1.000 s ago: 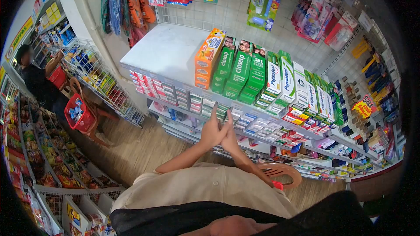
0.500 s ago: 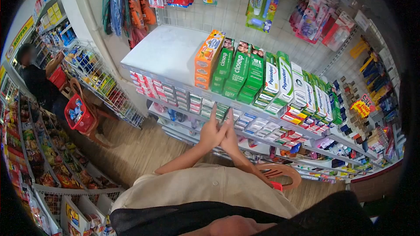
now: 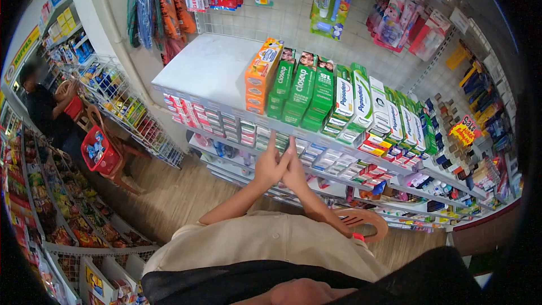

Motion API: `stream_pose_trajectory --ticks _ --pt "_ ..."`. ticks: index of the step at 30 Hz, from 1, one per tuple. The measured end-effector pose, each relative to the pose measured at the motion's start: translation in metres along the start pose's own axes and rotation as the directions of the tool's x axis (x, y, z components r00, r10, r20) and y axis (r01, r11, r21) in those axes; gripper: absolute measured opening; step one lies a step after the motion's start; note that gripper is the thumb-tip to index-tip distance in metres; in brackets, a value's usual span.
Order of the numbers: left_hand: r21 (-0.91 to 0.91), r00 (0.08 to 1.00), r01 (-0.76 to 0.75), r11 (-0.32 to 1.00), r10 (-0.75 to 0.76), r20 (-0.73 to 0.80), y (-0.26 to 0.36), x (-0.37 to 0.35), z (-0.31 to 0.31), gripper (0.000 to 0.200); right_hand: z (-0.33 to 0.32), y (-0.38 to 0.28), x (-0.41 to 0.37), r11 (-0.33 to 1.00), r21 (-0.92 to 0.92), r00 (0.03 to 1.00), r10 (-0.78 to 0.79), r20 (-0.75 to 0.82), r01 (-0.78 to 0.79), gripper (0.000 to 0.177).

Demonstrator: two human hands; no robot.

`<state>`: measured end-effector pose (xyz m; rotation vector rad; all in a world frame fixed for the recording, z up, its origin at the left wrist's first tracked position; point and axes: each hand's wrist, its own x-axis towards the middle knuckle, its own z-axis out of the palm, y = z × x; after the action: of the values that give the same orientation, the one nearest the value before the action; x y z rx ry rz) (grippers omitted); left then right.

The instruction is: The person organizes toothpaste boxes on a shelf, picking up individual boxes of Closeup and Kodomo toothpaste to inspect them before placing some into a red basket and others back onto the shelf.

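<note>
My left hand (image 3: 267,165) and my right hand (image 3: 292,170) meet in front of my body, touching each other, close to the front of the shelf (image 3: 220,108). A finger of each hand stretches up toward the shelf edge, and I see nothing held between them. The lower fingers are partly hidden where the hands overlap. Just beyond my fingertips stand green Closeup toothpaste boxes (image 3: 298,93), with an orange toothpaste box stack (image 3: 257,86) on their left. White and green Pepsodent boxes (image 3: 366,101) stand to the right. Smaller boxes (image 3: 228,126) line the tier below.
A white board (image 3: 212,65) covers the shelf's left part. Packaged toothbrushes (image 3: 333,3) hang behind. A brown chair (image 3: 364,223) is near my right side. To the left are a person (image 3: 48,104), a red basket (image 3: 101,149) on a chair, a wire rack (image 3: 116,93) and snack shelves (image 3: 68,192).
The view has shifted slightly, so the shelf goods appear a little further left. My hands stay together in nearly the same pose. The person at the left has drawn their raised arm in.
</note>
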<state>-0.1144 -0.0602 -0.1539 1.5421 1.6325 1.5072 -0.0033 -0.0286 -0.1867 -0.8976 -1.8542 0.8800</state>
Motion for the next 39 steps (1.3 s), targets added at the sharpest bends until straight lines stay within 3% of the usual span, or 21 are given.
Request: stream_pose_trajectory --ticks 3,5,7,9,11,16,23,29,32,34,37,39 --pt "-0.019 0.999 -0.044 0.999 0.044 0.006 0.009 -0.01 -0.001 0.077 -0.008 -0.008 -0.014 0.98 0.16 0.993 0.112 0.034 -0.116 0.072" --pt "-0.104 0.995 -0.078 0.992 0.083 0.048 0.002 -0.02 0.008 0.077 -0.01 -0.006 -0.025 0.987 0.163 0.979 0.018 -0.204 0.015 0.07" --pt "-0.095 0.993 -0.1 0.99 0.105 0.048 0.002 -0.023 0.014 0.073 -0.019 -0.003 -0.033 0.985 0.171 0.974 0.022 -0.224 0.017 0.07" --pt "-0.107 0.975 -0.071 0.992 0.092 0.201 0.004 -0.024 0.017 0.074 -0.027 0.003 -0.041 0.968 0.244 0.939 0.138 -0.316 -0.06 0.072" --pt "-0.11 0.967 -0.057 0.992 0.082 0.242 0.01 -0.024 0.021 0.072 -0.033 0.005 -0.044 0.972 0.227 0.935 0.134 -0.329 -0.059 0.072" --pt "-0.058 0.941 -0.095 0.994 0.108 0.321 0.02 -0.023 0.033 0.067 -0.044 0.011 -0.046 0.998 0.049 0.959 0.054 -0.277 -0.041 0.077" --pt "-0.028 0.933 -0.047 0.998 0.054 0.355 0.019 -0.02 0.039 0.071 -0.048 0.003 -0.042 0.999 0.014 0.956 0.034 -0.292 -0.032 0.074" --pt "-0.06 0.948 -0.06 0.996 0.075 0.308 0.012 -0.019 0.041 0.074 -0.043 0.009 -0.042 0.997 0.038 0.958 0.068 -0.277 -0.06 0.072" --pt "-0.117 0.98 -0.083 0.99 0.103 0.172 0.01 -0.021 0.039 0.072 -0.038 0.015 -0.045 0.988 0.119 0.976 0.121 -0.184 -0.1 0.069" --pt "-0.094 0.984 -0.017 0.995 0.034 0.177 0.005 -0.022 0.038 0.076 -0.036 0.013 -0.045 0.998 -0.062 0.989 -0.036 -0.142 0.028 0.067" --pt "-0.099 0.984 -0.035 0.994 0.051 0.168 -0.006 -0.023 0.043 0.074 -0.032 0.016 -0.04 0.994 -0.09 0.989 -0.068 -0.133 0.056 0.066" --pt "-0.068 0.984 -0.03 0.997 0.042 0.174 -0.012 -0.022 0.044 0.075 -0.034 0.014 -0.04 0.987 0.098 0.991 0.13 -0.031 -0.127 0.066"
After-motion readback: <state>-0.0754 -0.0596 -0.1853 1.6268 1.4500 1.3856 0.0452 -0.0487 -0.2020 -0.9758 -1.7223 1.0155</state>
